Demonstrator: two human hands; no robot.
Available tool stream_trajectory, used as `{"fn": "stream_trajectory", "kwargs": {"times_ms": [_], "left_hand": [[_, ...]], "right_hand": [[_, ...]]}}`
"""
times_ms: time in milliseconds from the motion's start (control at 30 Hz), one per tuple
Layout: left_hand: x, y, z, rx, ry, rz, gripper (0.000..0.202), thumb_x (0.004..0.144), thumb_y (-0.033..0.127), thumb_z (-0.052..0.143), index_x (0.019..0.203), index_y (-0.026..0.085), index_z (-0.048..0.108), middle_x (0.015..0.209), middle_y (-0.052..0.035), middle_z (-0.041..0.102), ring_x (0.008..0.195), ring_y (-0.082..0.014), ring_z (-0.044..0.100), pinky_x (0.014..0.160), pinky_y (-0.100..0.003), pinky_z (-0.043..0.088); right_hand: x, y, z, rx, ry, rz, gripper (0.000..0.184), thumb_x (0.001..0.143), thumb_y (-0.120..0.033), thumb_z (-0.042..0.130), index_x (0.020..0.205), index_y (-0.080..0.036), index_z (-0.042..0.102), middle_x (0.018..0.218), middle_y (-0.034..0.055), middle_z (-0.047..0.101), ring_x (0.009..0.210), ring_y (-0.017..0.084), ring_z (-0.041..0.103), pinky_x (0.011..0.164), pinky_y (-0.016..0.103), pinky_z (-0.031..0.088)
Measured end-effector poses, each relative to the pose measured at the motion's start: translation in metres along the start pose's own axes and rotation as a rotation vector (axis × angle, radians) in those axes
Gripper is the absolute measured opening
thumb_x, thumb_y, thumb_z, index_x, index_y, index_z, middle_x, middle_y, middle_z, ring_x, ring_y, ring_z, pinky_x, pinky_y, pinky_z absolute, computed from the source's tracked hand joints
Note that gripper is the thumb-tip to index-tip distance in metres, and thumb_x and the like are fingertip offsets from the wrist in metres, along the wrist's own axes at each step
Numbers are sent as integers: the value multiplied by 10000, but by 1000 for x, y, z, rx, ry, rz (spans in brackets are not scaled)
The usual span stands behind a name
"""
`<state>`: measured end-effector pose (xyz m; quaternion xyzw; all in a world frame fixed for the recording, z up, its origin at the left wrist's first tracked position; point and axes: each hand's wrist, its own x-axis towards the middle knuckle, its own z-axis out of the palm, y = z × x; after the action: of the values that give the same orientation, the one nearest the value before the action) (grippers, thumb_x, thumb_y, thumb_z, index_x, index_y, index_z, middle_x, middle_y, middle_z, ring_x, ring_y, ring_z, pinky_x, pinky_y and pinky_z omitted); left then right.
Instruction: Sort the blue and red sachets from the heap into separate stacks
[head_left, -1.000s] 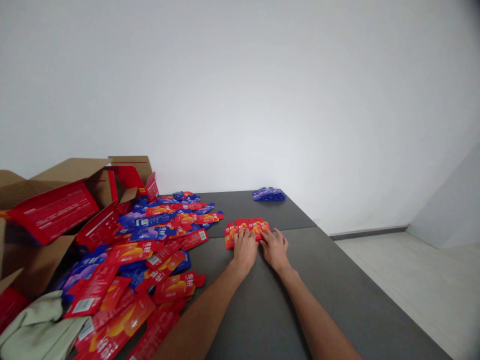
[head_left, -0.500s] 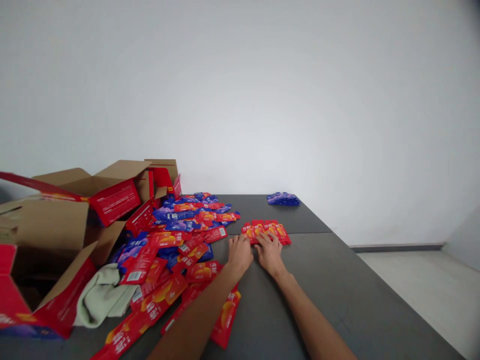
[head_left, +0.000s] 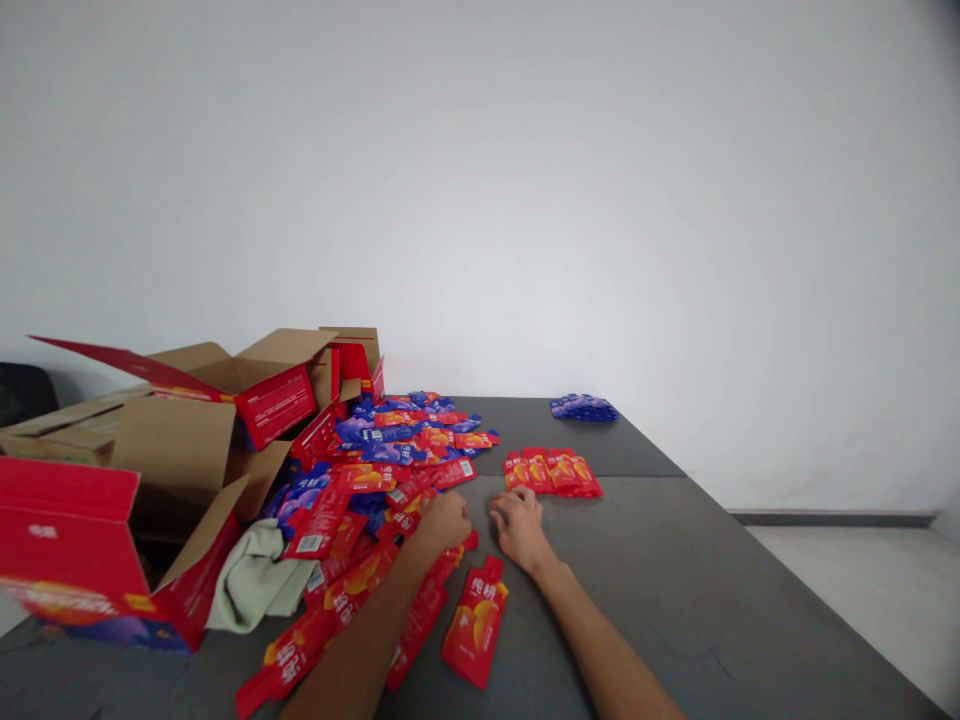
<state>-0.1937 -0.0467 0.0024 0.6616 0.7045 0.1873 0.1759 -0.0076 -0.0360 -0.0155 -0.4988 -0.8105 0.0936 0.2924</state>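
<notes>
My left hand (head_left: 445, 520) is over the right edge of a heap of flat red spouted pouches (head_left: 352, 575). Its fingers curl downward and are mostly hidden, so any hold on a pouch cannot be seen. My right hand (head_left: 519, 528) rests on the dark table with loosely bent fingers apart, holding nothing. Just beyond it lies an overlapping row of red pouches (head_left: 551, 472) with orange fruit prints. A single red pouch (head_left: 475, 622) lies face up between my forearms. Blue-purple pouches (head_left: 386, 452) are mixed into the heap.
Open red cardboard boxes (head_left: 274, 405) stand at the left, the nearest box (head_left: 67, 520) with its flaps up. A pale green cloth (head_left: 259, 580) lies beside it. A neat stack of blue pouches (head_left: 583, 408) sits at the table's far end (head_left: 510, 420), before a white wall.
Both hands have drawn back from the row of red pouches. My left hand has moved left to the heap. The view has shifted slightly; the lone red pouch now shows fully.
</notes>
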Motion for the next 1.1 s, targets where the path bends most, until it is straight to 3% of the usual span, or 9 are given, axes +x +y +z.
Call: {"fn": "stream_trajectory", "kwargs": {"times_ms": [133, 233, 433, 567, 700, 833, 900, 967, 1100], "left_hand": [[1, -7, 4, -9, -18, 55, 183, 623, 83, 612, 730, 207, 694, 811, -57, 737, 842, -230, 664, 813, -356, 450], [7, -8, 8, -132, 5, 91, 227, 620, 39, 555, 753, 190, 662, 749, -24, 699, 746, -176, 638, 715, -278, 446], [26, 0, 13, -382, 75, 211, 185, 694, 78, 493, 814, 187, 583, 767, 4, 635, 737, -130, 597, 670, -219, 444], [28, 7, 13, -601, 136, 213, 103, 697, 131, 507, 769, 197, 543, 708, 20, 600, 686, -130, 586, 647, -225, 460], [19, 13, 6, -715, 187, 195, 63, 716, 170, 539, 772, 197, 550, 737, 10, 624, 713, -130, 610, 691, -234, 484], [5, 16, -1, -745, 79, 182, 134, 717, 219, 624, 840, 168, 606, 775, -6, 652, 713, -131, 601, 659, -226, 460], [0, 16, -4, -669, -37, 222, 138, 743, 293, 634, 730, 164, 584, 662, 27, 584, 611, -107, 518, 555, -209, 374], [-4, 14, -5, -586, -114, 260, 268, 771, 363, 612, 615, 171, 507, 563, 58, 461, 535, -83, 400, 490, -213, 257], [-6, 16, -4, -540, -108, 262, 354, 765, 416, 614, 576, 183, 426, 548, 73, 344, 531, -76, 308, 488, -232, 175]], "right_hand": [[-5, -2, -1, 30, -3, -21, 206, 889, -209, 542, 952, -281, 724, 1106, 23, 706, 1122, 244, 468, 956, 374, 325], [-8, -3, -3, 99, -6, -1, 235, 930, -256, 493, 978, -291, 721, 1055, 18, 717, 1090, 228, 499, 946, 358, 353], [-2, -2, -1, 390, 67, 129, 342, 925, -420, 488, 1095, -217, 705, 995, 79, 720, 998, 229, 609, 896, 318, 440], [2, -4, -4, 652, 50, 236, 438, 887, -565, 508, 958, -186, 715, 825, 48, 716, 777, 210, 632, 736, 292, 468], [1, -8, -12, 786, 20, 250, 475, 851, -625, 532, 801, -179, 689, 735, 7, 665, 693, 173, 562, 636, 255, 411], [1, -7, -15, 826, 113, 265, 447, 835, -606, 557, 717, -181, 628, 659, -18, 575, 643, 145, 476, 602, 239, 361], [1, -7, -14, 877, 137, 274, 443, 829, -605, 567, 704, -182, 600, 655, -22, 550, 638, 138, 450, 592, 234, 350], [0, -8, -15, 935, 135, 293, 455, 826, -614, 573, 678, -184, 560, 644, -28, 523, 621, 127, 421, 575, 229, 333], [-2, -11, -19, 1040, 92, 332, 465, 823, -624, 585, 668, -192, 511, 625, -42, 479, 586, 110, 376, 548, 224, 306]]}}
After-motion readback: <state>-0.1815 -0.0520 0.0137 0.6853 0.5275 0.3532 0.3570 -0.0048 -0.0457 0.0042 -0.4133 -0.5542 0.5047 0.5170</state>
